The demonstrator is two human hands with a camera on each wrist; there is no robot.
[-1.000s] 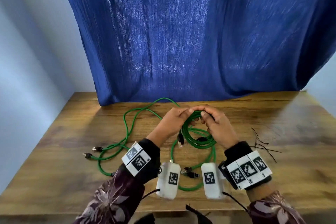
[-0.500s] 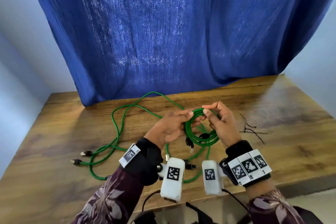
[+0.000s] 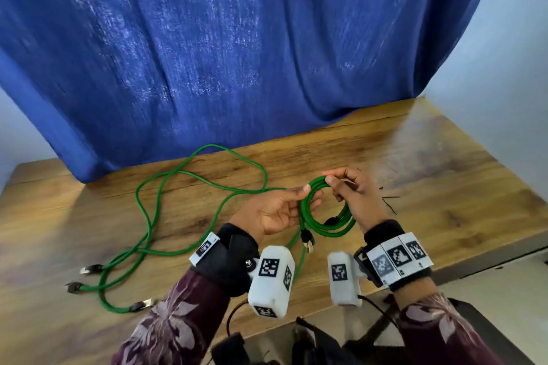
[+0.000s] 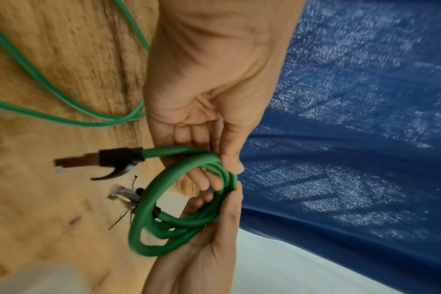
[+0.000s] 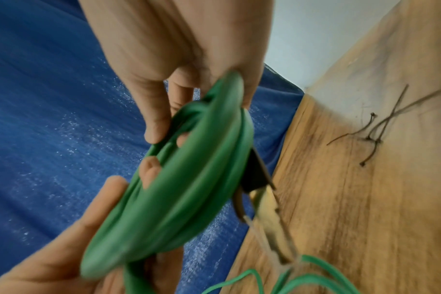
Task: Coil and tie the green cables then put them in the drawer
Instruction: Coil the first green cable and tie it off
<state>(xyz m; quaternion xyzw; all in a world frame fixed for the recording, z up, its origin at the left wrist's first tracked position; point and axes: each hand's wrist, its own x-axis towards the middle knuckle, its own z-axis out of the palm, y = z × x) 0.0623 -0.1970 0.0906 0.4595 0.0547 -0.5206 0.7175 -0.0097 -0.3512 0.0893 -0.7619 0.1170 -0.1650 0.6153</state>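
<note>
You've lifted the green coil (image 3: 324,210) off the table (image 3: 444,201), left hand (image 3: 272,212) and right hand (image 3: 357,201) both pinching it, so it's wound and ready for a tie (image 3: 388,204).

I can read no words, numbers or brand names in any of my views. The only signs are black-and-white square code markers: on the white band (image 3: 204,248) at the wrist behind my left hand (image 3: 274,210), on the white band (image 3: 398,258) behind my right hand (image 3: 357,198), and on the two white camera housings (image 3: 271,278) below the wrists. They carry patterns only, no legible characters.
</note>
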